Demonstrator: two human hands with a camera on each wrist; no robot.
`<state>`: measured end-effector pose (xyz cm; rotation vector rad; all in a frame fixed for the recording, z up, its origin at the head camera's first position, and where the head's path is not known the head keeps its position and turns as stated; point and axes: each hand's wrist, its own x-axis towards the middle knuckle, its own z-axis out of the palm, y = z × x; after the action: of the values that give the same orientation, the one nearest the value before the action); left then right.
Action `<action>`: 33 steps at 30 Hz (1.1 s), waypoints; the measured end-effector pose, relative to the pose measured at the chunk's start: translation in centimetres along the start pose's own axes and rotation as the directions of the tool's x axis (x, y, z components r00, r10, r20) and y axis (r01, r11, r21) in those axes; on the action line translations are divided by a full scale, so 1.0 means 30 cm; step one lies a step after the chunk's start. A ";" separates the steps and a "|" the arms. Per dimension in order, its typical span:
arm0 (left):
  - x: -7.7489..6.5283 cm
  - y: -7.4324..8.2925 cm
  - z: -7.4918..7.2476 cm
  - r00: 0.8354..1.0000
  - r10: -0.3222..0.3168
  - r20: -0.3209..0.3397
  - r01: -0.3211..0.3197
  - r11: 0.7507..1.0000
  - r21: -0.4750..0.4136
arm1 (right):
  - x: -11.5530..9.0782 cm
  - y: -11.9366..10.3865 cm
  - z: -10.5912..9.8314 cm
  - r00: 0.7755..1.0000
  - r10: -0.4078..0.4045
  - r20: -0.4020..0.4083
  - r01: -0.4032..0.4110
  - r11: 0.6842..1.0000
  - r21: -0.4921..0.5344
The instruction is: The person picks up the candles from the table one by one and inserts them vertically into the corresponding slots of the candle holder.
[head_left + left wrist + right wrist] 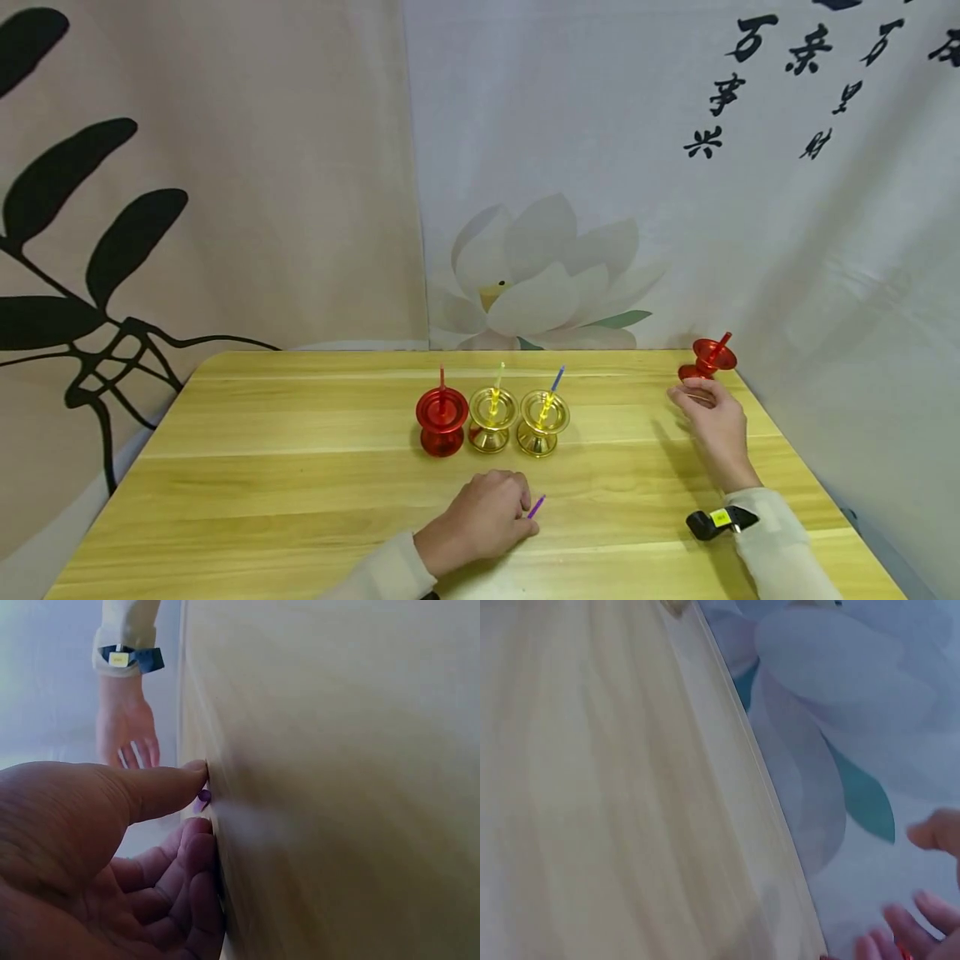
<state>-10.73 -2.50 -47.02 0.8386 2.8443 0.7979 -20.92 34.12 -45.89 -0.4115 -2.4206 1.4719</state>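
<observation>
My left hand rests low at the front middle, around a purple candle. In the left wrist view a gap shows between the thumb and fingers, with the purple candle between them. At the back right, my right hand is by the base of a red candle holder with a red candle in it. Its thumb and fingers look apart and blurred in the right wrist view; only bits of red show behind them, and contact with the holder cannot be told.
Mid-table, side by side, stand a red holder with a red candle, a gold holder with a yellow candle and a gold holder with a blue candle. Behind the wooden table hangs a printed cloth.
</observation>
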 end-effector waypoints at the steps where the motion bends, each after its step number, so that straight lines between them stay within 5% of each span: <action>1: 0.000 -0.002 -0.001 1.000 0.006 0.002 -0.006 1.000 0.001 | 0.011 0.005 -0.005 0.998 0.019 -0.059 -0.019 1.000 0.005; 5: 0.002 -0.005 -0.007 1.000 0.008 0.008 -0.008 1.000 -0.008 | 0.064 0.028 -0.027 0.972 0.058 -0.227 -0.054 0.998 0.025; 9: 0.005 -0.009 -0.009 1.000 0.012 0.018 -0.012 1.000 -0.017 | 0.127 0.048 -0.059 0.964 0.081 -0.254 -0.079 0.997 0.019; 18: 0.017 -0.058 0.032 0.996 0.088 -0.009 -0.089 0.996 -0.030 | 0.241 0.053 -0.118 0.989 0.118 -0.089 -0.115 0.993 0.034; 24: 0.010 -0.032 -0.002 0.998 0.055 0.015 -0.054 0.998 -0.038 | 0.273 0.049 -0.125 0.990 0.140 0.011 -0.140 0.990 -0.006; 33: 0.005 -0.010 -0.016 1.000 0.008 0.030 -0.007 0.999 -0.035 | 0.293 0.049 -0.111 0.993 0.116 0.035 -0.115 0.993 -0.036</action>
<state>-11.11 -2.87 -46.75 0.8498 2.7944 0.8265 -27.62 40.83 -44.96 -0.5447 -2.4920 1.4996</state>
